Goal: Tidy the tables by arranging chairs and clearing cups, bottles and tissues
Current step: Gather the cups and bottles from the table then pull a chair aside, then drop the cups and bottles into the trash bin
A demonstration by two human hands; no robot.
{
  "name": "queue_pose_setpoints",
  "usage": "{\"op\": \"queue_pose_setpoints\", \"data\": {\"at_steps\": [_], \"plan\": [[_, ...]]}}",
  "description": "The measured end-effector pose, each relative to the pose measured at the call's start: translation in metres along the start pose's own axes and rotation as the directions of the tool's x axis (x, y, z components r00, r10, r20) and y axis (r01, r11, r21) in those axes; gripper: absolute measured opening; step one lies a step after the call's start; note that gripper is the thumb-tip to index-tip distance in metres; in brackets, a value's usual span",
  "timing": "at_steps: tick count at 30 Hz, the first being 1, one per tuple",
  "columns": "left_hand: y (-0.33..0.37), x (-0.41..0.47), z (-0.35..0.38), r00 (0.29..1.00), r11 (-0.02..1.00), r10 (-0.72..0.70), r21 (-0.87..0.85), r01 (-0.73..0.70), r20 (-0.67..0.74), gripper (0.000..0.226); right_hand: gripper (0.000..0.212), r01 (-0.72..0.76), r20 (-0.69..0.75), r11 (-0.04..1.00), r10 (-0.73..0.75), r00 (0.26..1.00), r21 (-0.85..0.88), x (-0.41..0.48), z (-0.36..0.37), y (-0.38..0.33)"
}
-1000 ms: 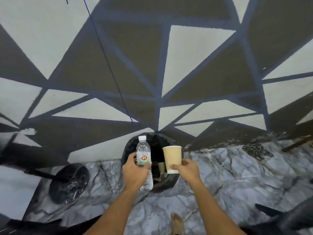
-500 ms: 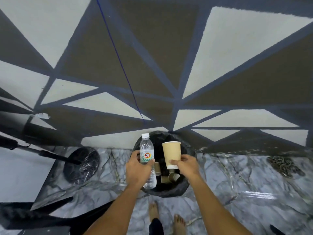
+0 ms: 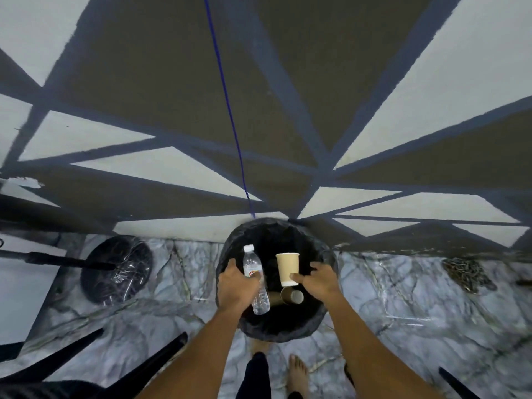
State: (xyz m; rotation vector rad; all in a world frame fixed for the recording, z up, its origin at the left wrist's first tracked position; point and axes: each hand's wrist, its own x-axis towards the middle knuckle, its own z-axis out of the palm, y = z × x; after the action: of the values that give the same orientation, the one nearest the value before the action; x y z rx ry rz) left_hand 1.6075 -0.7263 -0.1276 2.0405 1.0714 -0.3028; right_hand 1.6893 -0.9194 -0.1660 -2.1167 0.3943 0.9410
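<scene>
- Now the clearing step is in hand: a bottle (image 3: pixel 255 268) and a cup (image 3: pixel 287 268) are held over the bin (image 3: pixel 276 329), which stands on the floor by the wall.
- The bottle is clasped round its middle by the left grip (image 3: pixel 234 286), fingers curled.
- The cup is pinched upright near its base by the right grip (image 3: pixel 319 280).
- Other cups (image 3: pixel 292 296) are seen lying inside the bin.
- Next, a release is judged due: only opened fingers are called for, since both things hang within the rim.
</scene>
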Motion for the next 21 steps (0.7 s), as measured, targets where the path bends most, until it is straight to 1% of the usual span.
{"op": "queue_pose_setpoints", "data": {"at_steps": [2, 4, 7, 10, 14, 17, 19, 21], "plan": [[-0.008, 0.013, -0.005, 0.999, 1.000, -0.008, -0.006, 0.009, 0.044, 0.080, 0.076, -0.034, 0.008, 0.999, 0.034, 0.999, 0.005, 0.002, 0.005, -0.003], [-0.012, 0.022, -0.009, 0.996, 1.000, -0.012, -0.022, 0.014, 0.089, 0.075, 0.064, -0.065, 0.010, 0.998, 0.065, 0.998, 0.023, 0.001, 0.010, -0.006], [-0.008, 0.032, -0.009, 0.988, 0.999, -0.008, -0.036, 0.014, 0.153, 0.071, 0.052, -0.098, -0.020, 0.994, 0.099, 0.995, 0.057, -0.004, 0.013, -0.010], [0.006, 0.038, -0.007, 0.978, 0.999, 0.042, -0.023, -0.039, 0.203, 0.066, 0.043, -0.097, -0.042, 0.991, 0.102, 0.994, 0.090, -0.011, 0.009, -0.014], [0.028, 0.034, 0.003, 0.954, 0.990, 0.134, 0.000, -0.139, 0.269, 0.059, 0.037, -0.051, -0.127, 0.992, 0.066, 0.990, 0.117, -0.028, -0.006, -0.013], [0.043, 0.023, 0.019, 0.918, 0.968, 0.218, 0.049, -0.248, 0.331, 0.053, 0.039, -0.007, -0.201, 0.993, 0.031, 0.979, 0.119, -0.048, -0.025, -0.008], [0.059, 0.009, 0.031, 0.876, 0.930, 0.293, 0.098, -0.354, 0.382, 0.050, 0.039, 0.033, -0.254, 0.998, -0.017, 0.967, 0.060, -0.066, -0.042, 0.000], [0.080, -0.013, 0.044, 0.809, 0.847, 0.386, 0.178, -0.501, 0.444, 0.048, 0.039, 0.041, -0.324, 0.999, -0.050, 0.945, -0.034, -0.089, -0.063, 0.013]]}}
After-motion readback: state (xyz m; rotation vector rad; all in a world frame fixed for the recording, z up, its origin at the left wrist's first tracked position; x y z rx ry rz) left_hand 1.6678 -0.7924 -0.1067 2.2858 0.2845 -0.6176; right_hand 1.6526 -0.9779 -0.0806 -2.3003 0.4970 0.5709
